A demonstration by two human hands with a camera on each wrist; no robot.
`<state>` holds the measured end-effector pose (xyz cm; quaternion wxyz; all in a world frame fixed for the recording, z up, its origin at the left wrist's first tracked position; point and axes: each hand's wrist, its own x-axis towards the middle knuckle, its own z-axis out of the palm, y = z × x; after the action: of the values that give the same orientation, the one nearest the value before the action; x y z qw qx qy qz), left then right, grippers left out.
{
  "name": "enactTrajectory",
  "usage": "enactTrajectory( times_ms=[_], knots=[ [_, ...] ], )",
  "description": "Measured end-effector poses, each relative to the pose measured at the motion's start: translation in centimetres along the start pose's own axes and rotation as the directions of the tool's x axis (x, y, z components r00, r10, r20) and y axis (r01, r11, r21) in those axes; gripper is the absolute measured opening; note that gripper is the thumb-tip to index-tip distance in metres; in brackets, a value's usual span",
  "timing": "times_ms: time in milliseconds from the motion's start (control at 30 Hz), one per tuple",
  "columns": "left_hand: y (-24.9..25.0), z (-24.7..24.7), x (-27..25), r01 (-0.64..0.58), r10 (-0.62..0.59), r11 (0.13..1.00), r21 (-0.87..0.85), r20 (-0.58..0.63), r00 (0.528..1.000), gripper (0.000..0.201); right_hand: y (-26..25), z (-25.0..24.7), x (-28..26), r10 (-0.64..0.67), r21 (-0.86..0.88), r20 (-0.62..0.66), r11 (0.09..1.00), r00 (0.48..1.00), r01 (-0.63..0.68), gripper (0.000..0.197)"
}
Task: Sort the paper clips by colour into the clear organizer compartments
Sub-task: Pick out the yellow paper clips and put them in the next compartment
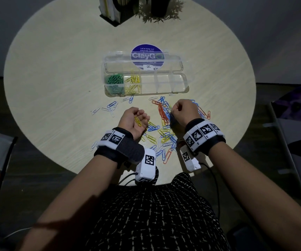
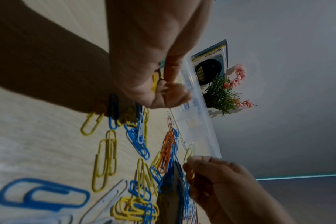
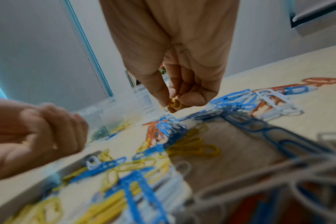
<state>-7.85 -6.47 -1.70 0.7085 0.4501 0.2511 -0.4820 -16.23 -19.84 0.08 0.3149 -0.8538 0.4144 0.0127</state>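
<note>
In the head view, the clear organizer (image 1: 146, 82) is seen open on the round table (image 1: 55, 87), green clips in its leftmost compartment and yellow clips (image 1: 133, 83) in the next one. Nearer the person than the organizer, a mixed clip pile (image 1: 161, 127) is spread. Yellow clips are cupped in the curled left hand (image 1: 134, 120).

In the left wrist view, a yellow clip (image 2: 154, 82) is gripped by that hand.

In the right wrist view, yellow clips (image 3: 174, 104) are pinched by the right hand (image 3: 179, 84) just above the pile, beside the organizer.

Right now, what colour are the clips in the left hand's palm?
Yellow. The clips lie in the cupped left hand; the head view shows them best.
</note>
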Motion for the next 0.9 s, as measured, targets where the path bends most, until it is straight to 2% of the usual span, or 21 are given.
enactTrajectory(
  times_ms=[67,233,367,433,533,600,767,900],
  knots=[
    [-0.4,0.5,-0.3,0.002,-0.001,1.0,-0.026,0.04,0.999,0.038,-0.9,-0.2,-1.1,-0.058,0.06,-0.013,0.996,0.998,0.058,0.019],
    [-1.6,1.3,-0.4,0.083,-0.074,0.995,-0.059,0.141,0.987,0.046,-3.8,0.0,-3.5,-0.222,0.109,0.075,0.971,0.972,0.213,0.011],
    [-1.4,0.9,-0.4,0.134,-0.146,0.985,0.109,0.101,0.984,0.042,-2.9,-1.1,-3.0,-0.172,0.141,-0.021,0.975,0.985,0.173,0.013],
    [-1.0,0.6,-0.5,0.15,-0.164,0.981,0.121,0.121,0.979,0.044,-1.4,-1.2,-2.8,-0.128,0.068,0.013,0.99,0.992,0.127,0.012],
    [-0.6,0.1,-0.7,0.136,-0.151,0.984,0.118,0.13,0.98,0.045,0.4,0.0,-3.1,-0.102,-0.074,0.168,0.991,0.981,0.115,0.014],
    [-0.4,-0.2,-0.8,0.119,-0.135,0.986,0.12,0.136,0.982,0.042,0.8,1.1,-3.5,-0.084,-0.108,0.225,0.988,0.971,0.111,0.013],
    [0.0,-1.0,-0.9,0.111,-0.122,0.989,0.096,0.121,0.985,0.046,0.3,2.3,-3.7,-0.091,-0.234,0.194,0.963,0.977,0.136,0.011],
    [0.3,-1.2,-0.9,0.102,-0.113,0.99,0.098,0.121,0.986,0.041,-0.1,2.3,-3.6,-0.119,-0.374,0.196,0.909,0.973,0.186,0.021]
  ],
)
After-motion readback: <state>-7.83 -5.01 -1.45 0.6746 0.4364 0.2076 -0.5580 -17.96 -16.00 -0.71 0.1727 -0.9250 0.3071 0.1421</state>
